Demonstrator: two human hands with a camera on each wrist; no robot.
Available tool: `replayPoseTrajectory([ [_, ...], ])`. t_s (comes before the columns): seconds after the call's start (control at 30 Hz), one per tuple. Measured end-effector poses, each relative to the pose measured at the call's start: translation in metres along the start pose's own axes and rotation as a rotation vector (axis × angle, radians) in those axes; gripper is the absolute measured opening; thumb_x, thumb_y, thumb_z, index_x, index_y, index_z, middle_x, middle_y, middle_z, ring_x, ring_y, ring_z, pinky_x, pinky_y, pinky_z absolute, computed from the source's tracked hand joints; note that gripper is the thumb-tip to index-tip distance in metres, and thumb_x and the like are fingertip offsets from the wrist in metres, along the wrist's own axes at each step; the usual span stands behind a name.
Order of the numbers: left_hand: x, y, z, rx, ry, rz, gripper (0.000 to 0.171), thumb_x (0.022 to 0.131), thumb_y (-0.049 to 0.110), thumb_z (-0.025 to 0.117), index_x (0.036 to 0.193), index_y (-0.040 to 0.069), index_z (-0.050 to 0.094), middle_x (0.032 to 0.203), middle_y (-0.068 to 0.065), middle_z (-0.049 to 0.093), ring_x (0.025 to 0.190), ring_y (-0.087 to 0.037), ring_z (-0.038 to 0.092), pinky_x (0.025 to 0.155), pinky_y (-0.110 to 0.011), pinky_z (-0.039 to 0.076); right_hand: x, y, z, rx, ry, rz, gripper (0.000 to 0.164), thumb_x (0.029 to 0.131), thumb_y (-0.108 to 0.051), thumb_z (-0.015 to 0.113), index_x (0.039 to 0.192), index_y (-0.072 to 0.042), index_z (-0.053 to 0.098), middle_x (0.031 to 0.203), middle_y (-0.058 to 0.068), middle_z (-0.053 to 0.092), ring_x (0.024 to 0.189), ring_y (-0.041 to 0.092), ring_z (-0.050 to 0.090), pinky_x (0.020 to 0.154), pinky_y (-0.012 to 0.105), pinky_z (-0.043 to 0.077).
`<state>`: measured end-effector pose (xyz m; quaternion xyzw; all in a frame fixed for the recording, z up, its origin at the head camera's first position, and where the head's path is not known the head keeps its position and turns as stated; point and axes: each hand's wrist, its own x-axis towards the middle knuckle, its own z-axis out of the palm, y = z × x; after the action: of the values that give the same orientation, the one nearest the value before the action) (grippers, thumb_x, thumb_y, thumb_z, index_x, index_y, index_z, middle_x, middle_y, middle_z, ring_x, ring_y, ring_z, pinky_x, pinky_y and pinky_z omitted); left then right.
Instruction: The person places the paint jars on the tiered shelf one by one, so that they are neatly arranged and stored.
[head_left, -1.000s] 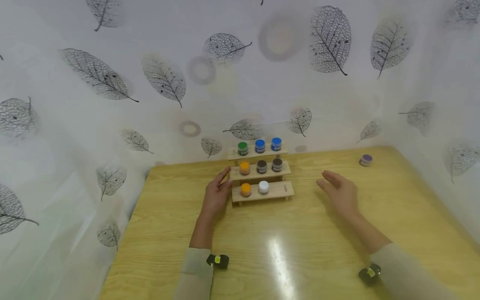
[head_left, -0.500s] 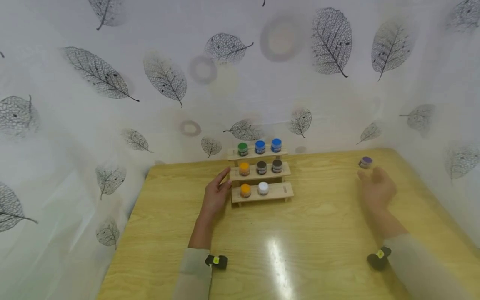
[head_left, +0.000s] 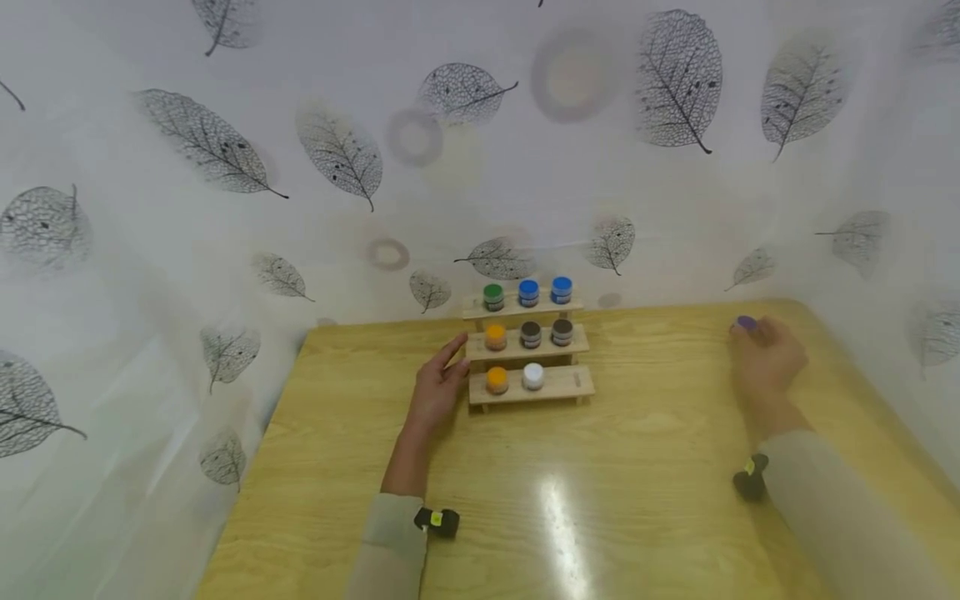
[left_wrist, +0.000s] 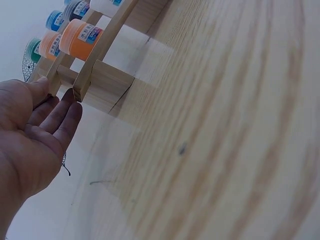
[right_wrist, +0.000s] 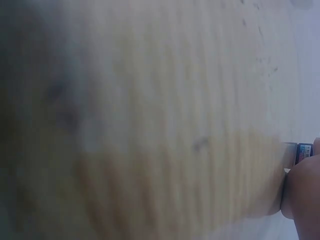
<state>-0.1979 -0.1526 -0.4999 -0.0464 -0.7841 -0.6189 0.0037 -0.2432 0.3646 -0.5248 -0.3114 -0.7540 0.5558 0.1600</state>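
A three-tier wooden stepped rack (head_left: 558, 385) stands near the back of the table with small paint jars on every tier. My left hand (head_left: 438, 390) is at its left end; in the left wrist view, the nearly straight fingers (left_wrist: 70, 120) touch the ends of its shelves. Off to the right, my right hand (head_left: 772, 358) pinches a purple-lidded paint jar (head_left: 746, 322) between thumb and fingers. The right wrist view catches only part of that jar's label (right_wrist: 304, 152) beside the hand; the rest is hidden.
On the top tier are a green jar (head_left: 493, 297) and two blue ones. The middle tier bears an orange jar (head_left: 496, 337) and two dark brown ones. An orange jar (head_left: 497, 380) and a white jar (head_left: 533, 377) sit on the bottom tier. A leaf-patterned sheet (head_left: 517, 192) rises behind.
My right hand has moved right and a little away from me, from beside the rack to the purple-lidded paint jar, and now grips it. The left hand has stayed at the rack.
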Motion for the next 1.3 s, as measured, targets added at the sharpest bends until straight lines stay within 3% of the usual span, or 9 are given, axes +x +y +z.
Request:
replayPoseTrajectory([
  [0.23,0.0,0.001,0.001,0.012,-0.006,-0.004,0.048,0.112,0.016,0.056,0.159,0.022,0.05,0.166,-0.002,0.044,0.136,-0.027,0.061,0.112,-0.041,0.053,0.0,0.0,0.002,0.0,0.03,-0.013,0.064,0.098,-0.04,0.077,0.155,-0.022,0.054,0.157,-0.001,0.054,0.143,0.012,0.05,0.123,0.027,0.038],
  [0.4,-0.001,0.002,0.001,0.009,0.005,-0.009,0.048,0.111,0.016,0.057,0.159,0.021,0.051,0.165,-0.002,0.045,0.135,-0.027,0.061,0.112,-0.041,0.053,-0.003,0.002,0.001,-0.001,-0.021,-0.03,0.066,0.093,-0.04,0.081,0.151,-0.02,0.058,0.152,0.002,0.059,0.132,0.011,0.057,0.115,0.025,0.048],
  [0.5,0.0,0.001,0.0,0.008,0.008,-0.009,0.048,0.111,0.016,0.058,0.158,0.021,0.051,0.165,-0.003,0.045,0.136,-0.027,0.061,0.113,-0.043,0.052,-0.01,0.005,0.004,-0.037,-0.048,-0.093,0.063,0.094,-0.039,0.081,0.149,-0.019,0.06,0.147,0.004,0.063,0.121,0.008,0.061,0.107,0.019,0.052],
  [0.7,0.0,0.001,-0.001,0.02,0.003,-0.002,0.049,0.111,0.017,0.058,0.159,0.023,0.051,0.165,-0.001,0.044,0.136,-0.026,0.061,0.112,-0.041,0.053,-0.039,-0.002,0.018,-0.102,-0.089,-0.269,0.053,0.097,-0.032,0.08,0.143,-0.01,0.065,0.136,0.012,0.07,0.103,-0.002,0.061,0.097,0.015,0.053],
  [1.0,0.0,0.0,0.0,0.018,0.011,-0.014,0.049,0.111,0.016,0.058,0.159,0.024,0.051,0.165,-0.002,0.045,0.136,-0.024,0.061,0.112,-0.039,0.053,-0.089,-0.012,0.048,0.021,-0.238,-0.547,0.043,0.093,-0.009,0.083,0.132,0.004,0.068,0.126,0.027,0.071,0.095,-0.012,0.065,0.087,0.007,0.055],
  [1.3,0.001,-0.002,0.0,0.014,-0.003,-0.006,0.049,0.111,0.017,0.057,0.159,0.024,0.05,0.166,-0.002,0.044,0.136,-0.025,0.061,0.111,-0.039,0.054,-0.142,-0.024,0.069,0.195,-0.48,-0.608,0.041,0.092,0.001,0.081,0.13,0.007,0.068,0.129,0.029,0.069,0.108,-0.002,0.07,0.094,0.017,0.057],
])
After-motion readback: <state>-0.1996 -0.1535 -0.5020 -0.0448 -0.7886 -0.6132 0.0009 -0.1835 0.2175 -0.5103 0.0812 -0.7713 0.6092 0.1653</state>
